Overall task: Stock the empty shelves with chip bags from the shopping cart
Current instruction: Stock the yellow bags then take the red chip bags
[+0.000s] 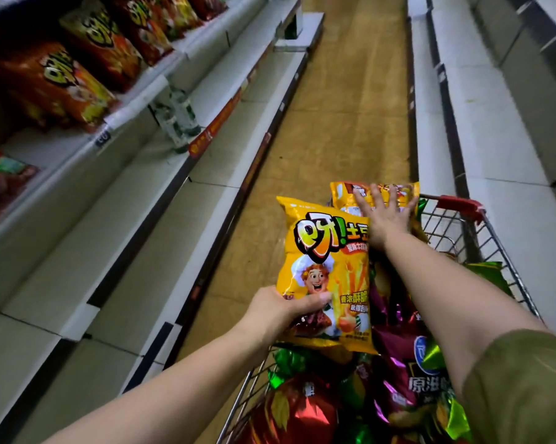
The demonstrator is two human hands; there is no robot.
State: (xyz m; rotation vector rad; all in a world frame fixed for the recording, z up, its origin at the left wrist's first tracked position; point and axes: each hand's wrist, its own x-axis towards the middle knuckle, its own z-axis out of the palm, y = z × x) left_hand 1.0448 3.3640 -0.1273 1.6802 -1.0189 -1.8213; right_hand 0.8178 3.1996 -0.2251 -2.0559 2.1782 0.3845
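My left hand (283, 310) grips the lower edge of a yellow chip bag (324, 251) with a cartoon chef, held upright over the shopping cart (481, 232). My right hand (387, 216) reaches forward with fingers spread flat on a second yellow chip bag (344, 195) at the cart's far end. The cart is full of bags: red (299, 411), purple (398, 357) and green (484, 274) ones. White shelves (161, 193) run along the left, bare on the lower tiers.
Red-orange chip bags (55, 81) fill the upper left shelf. A few green-labelled bottles (177, 113) stand on a middle left shelf. Bare white shelves (494, 123) line the right side. A yellowish floor aisle (344, 107) runs ahead of the cart.
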